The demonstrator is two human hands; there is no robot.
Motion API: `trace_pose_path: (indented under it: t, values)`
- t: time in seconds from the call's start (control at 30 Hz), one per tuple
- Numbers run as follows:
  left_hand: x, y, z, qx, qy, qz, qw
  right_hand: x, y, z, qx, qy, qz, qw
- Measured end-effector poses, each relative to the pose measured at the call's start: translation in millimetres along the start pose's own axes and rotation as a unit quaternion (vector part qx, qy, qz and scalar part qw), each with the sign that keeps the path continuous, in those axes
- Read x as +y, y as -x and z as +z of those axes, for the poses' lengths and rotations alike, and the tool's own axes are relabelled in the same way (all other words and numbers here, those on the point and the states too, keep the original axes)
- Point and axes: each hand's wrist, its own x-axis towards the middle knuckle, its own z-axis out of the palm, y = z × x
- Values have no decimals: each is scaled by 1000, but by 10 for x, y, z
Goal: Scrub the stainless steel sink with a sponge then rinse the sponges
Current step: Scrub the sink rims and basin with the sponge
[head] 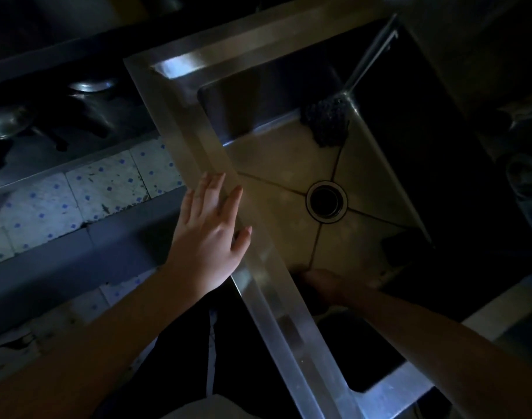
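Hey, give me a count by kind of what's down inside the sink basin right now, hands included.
Dark scrubbing pads: 2, one in the far corner, one near the right wall
Drains: 1
Hands in the basin: 1, the right hand, too dark to tell its grip
Total: 4

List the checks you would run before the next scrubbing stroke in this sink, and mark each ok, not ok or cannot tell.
1. Left hand braced flat on the sink rim: ok.
2. Right hand down at the basin's near edge: ok.
3. Sponge in right hand: cannot tell, too dark.
4. Drain unblocked: ok.
5. Dark scrubber in the far corner, clear of the stroke: ok.
6. Water running: cannot tell.
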Motion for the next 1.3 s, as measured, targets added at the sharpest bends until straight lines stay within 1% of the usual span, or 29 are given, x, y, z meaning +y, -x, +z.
trace_pose_path:
  t: [0.07,0.1,0.17,0.23,0.27,0.3,0.43,0.5,0.63,0.73,0.77,0.83,0.9,1.0,1.07,1.17,1.27,1.3]
  values:
    - [-1,32,38,14,-6,6,1000,32,209,118,-53,37,9,998]
    - [15,38,38,28,-10,14,999,71,283,151,-60,24,16,998]
    - [37,74,70,31,-4,6,1000,42,304,94,-26,-26,33,999]
    - [53,110,94,31,-4,9,999,-94,139,-16,48,-71,17,996]
    - [59,132,121,36,-11,13,999,-170,43,-76,79,-77,3,994]
    - [73,158,137,37,-11,15,999,-240,-27,-114,84,-68,-7,994]
    - [147,260,167,36,-3,25,999,-340,-51,-67,29,9,-19,999]
    - [173,308,185,17,3,26,1000,-275,27,-9,23,25,-13,999]
    - [256,370,236,-6,9,36,999,-101,287,158,-28,46,10,999]
    - [336,371,261,-5,9,46,999,5,441,287,-46,34,36,998]
    - [364,359,263,-4,9,50,999,42,487,349,-48,16,55,997]
    - [417,319,255,-2,10,58,998,87,566,441,-62,-54,110,991]
    - [467,289,246,-3,17,65,998,111,629,496,-71,-87,133,985]
    - [515,261,254,-12,14,71,997,134,634,470,-128,-75,123,981]
    - [524,248,262,-18,11,73,997,129,643,447,-144,-82,126,978]
    - [520,216,254,-18,12,72,997,160,645,403,-130,-47,127,982]
    - [530,170,229,-18,9,76,997,202,674,275,-161,-11,84,983]
    - [540,149,219,-18,8,78,997,243,687,222,-162,-14,85,983]
